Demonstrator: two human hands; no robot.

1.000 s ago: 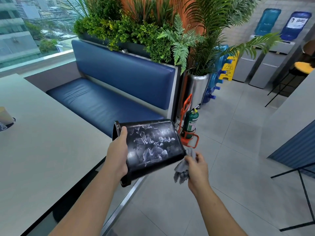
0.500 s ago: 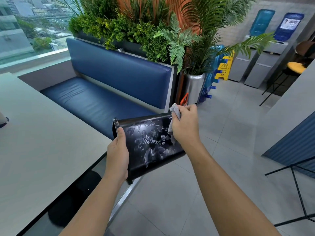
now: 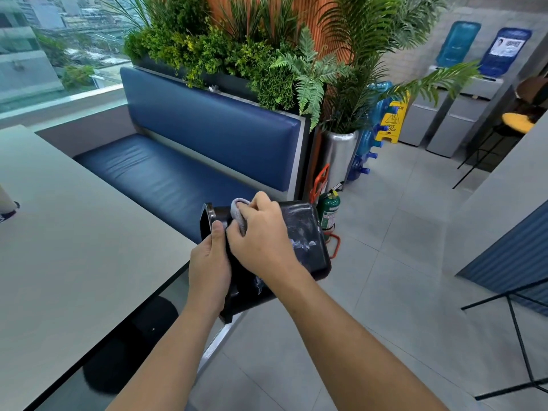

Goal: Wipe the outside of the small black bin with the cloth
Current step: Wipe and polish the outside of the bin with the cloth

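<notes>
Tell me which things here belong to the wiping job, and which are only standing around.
In the job:
small black bin
grey cloth, pressed on the bin
left hand, gripping the bin near its rim
right hand, holding the cloth

Only around:
grey table
blue bench
green fire extinguisher
yellow wet-floor sign

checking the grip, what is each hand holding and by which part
Left hand grips the small black bin near its rim; right hand pinches the bunched grey cloth against the bin's side.
</notes>
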